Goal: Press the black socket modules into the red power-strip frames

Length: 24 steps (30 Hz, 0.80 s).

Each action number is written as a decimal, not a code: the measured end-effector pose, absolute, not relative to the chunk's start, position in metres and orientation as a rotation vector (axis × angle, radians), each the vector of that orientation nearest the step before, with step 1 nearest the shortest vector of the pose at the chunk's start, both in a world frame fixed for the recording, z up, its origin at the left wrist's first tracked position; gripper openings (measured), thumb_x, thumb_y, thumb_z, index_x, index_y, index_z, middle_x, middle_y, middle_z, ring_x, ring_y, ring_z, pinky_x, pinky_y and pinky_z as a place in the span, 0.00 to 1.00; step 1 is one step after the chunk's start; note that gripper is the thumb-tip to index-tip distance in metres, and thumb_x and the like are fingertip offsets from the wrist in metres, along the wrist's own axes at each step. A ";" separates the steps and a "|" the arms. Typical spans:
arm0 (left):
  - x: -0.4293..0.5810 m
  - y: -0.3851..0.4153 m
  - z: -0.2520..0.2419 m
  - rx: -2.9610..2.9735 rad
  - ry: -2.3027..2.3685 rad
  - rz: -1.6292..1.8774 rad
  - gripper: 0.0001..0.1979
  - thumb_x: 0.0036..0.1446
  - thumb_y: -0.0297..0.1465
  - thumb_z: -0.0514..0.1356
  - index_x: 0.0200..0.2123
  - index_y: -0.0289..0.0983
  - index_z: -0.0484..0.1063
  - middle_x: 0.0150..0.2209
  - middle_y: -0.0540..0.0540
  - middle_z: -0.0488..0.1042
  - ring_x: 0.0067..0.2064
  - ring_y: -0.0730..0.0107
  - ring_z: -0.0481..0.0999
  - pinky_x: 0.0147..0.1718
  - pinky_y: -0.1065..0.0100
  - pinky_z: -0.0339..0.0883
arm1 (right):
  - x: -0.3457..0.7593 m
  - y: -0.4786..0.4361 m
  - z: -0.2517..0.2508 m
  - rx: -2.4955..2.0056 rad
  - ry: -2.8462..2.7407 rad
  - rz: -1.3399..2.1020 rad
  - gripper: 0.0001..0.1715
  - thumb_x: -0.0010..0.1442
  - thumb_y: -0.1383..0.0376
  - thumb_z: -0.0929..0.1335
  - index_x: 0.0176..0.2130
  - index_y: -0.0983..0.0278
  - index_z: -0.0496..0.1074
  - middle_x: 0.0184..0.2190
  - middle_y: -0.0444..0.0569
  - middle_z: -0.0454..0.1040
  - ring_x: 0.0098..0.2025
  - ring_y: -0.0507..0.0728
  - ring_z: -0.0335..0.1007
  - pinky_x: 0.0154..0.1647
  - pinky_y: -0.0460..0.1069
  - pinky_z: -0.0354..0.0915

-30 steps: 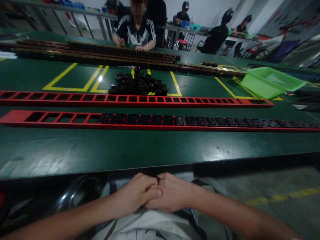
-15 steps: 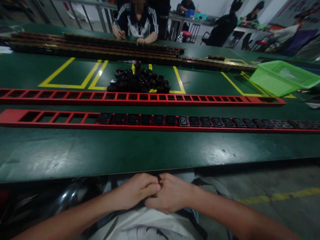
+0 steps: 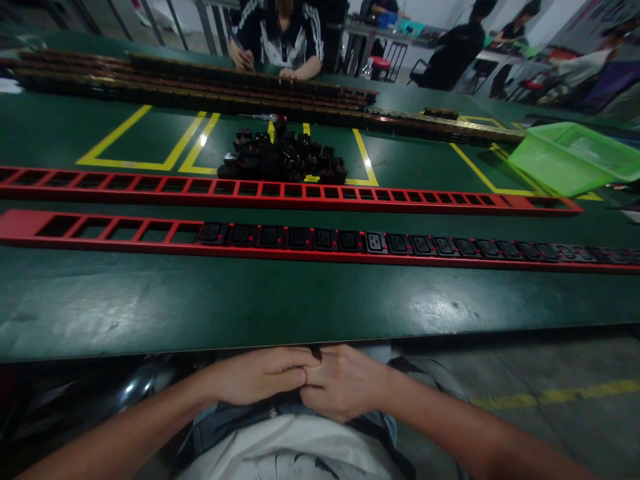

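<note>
My left hand (image 3: 265,375) and my right hand (image 3: 347,383) meet in front of my lap, below the near table edge. Both have curled fingers and touch each other, with the left thumb lying against the right hand. Whatever may be inside them is hidden. Beyond the edge lies a long red frame (image 3: 125,247), its left openings bare and the others filled with a row of black sockets (image 3: 376,242). Behind it runs a second red frame (image 3: 280,201) with open slots. A heap of loose black sockets (image 3: 280,157) sits behind that.
A light green basket (image 3: 560,160) stands tilted at the right. Long dark strips (image 3: 200,90) are stacked across the back of the green table (image 3: 280,300). Yellow tape (image 3: 125,164) marks its surface. A person (image 3: 280,40) sits opposite; others sit farther back.
My hands stay together in the lap, with their fingers and thumbs slightly shifted against each other. The view has moved a little, so the table items appear displaced. The person opposite has moved a hand slightly.
</note>
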<state>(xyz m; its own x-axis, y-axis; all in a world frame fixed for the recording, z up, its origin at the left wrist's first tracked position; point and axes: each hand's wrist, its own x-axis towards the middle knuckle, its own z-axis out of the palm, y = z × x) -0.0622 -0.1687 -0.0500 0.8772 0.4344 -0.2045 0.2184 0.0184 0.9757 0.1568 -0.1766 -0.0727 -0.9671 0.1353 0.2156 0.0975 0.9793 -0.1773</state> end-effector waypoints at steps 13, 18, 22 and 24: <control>-0.035 -0.196 -0.075 1.175 0.953 0.265 0.34 0.55 0.64 0.51 0.23 0.38 0.59 0.23 0.54 0.56 0.27 0.75 0.54 0.25 0.70 0.48 | 0.147 -0.188 -0.079 -0.188 -2.941 0.298 0.08 0.64 0.67 0.64 0.32 0.60 0.69 0.28 0.40 0.69 0.25 0.52 0.58 0.22 0.50 0.44; -0.039 -0.194 -0.080 1.083 0.933 0.328 0.32 0.55 0.63 0.52 0.27 0.37 0.64 0.27 0.51 0.66 0.31 0.72 0.63 0.33 0.69 0.61 | 0.147 -0.188 -0.074 -0.198 -2.932 0.262 0.08 0.65 0.68 0.63 0.35 0.61 0.70 0.30 0.41 0.67 0.26 0.51 0.59 0.22 0.50 0.46; -0.048 -0.186 -0.089 1.453 1.089 0.285 0.26 0.66 0.51 0.45 0.35 0.39 0.74 0.35 0.46 0.77 0.39 0.63 0.74 0.43 0.64 0.67 | 0.154 -0.182 -0.070 -0.209 -3.027 0.342 0.09 0.68 0.65 0.62 0.38 0.63 0.71 0.38 0.44 0.72 0.28 0.51 0.63 0.25 0.49 0.53; -0.058 -0.182 -0.095 1.690 1.169 0.230 0.21 0.66 0.46 0.48 0.42 0.42 0.77 0.41 0.44 0.80 0.47 0.58 0.75 0.49 0.62 0.66 | 0.166 -0.175 -0.075 -0.377 -3.025 0.545 0.08 0.67 0.64 0.65 0.37 0.63 0.72 0.39 0.45 0.74 0.27 0.50 0.64 0.26 0.48 0.56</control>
